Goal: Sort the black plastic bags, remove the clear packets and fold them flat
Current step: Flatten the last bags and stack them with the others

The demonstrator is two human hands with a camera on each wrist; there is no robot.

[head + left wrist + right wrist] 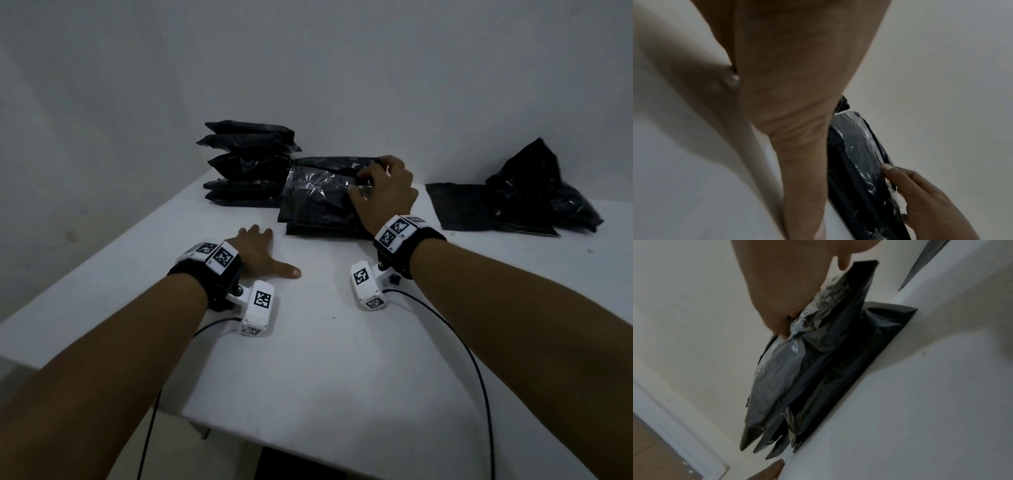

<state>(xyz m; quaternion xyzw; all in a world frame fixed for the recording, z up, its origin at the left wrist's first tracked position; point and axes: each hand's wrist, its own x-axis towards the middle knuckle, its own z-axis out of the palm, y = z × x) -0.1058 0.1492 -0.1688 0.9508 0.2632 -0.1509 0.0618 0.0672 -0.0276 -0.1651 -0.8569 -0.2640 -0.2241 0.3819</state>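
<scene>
Right hand (383,192) pinching one clear packet (318,181), left hand (255,251) flat

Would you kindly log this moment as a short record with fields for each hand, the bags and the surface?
left hand: left hand flat on the white table, fingers straight, holding nothing
right hand: right hand pinches the clear packet at its near end
packet position: on top of the middle pile of black bags
other bags: wrapped stack at far left; loose black bags at right

Glossy crinkled plastic bags (318,192); matt white table (308,342)
</scene>
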